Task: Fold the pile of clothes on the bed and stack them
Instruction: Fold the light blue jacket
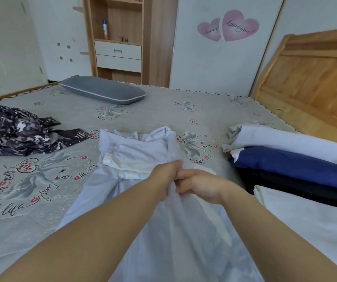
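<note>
both hands, left hand (164,176) and right hand (201,186), pinch a raised fold of the pale blue garment (135,151), thin and wrinkled, lying lengthwise away from the person on the bed (163,110).

1. Left hand (164,176) and right hand (199,185) pinch a raised fold of the pale blue garment (135,155) together.
2. A dark patterned garment (19,132) lies crumpled far left.
3. The folded stack (289,157) sits right, on the bed (155,110).

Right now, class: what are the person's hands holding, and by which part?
Both the left hand and right hand grip the pale blue garment along its gathered right-side edge.
</note>
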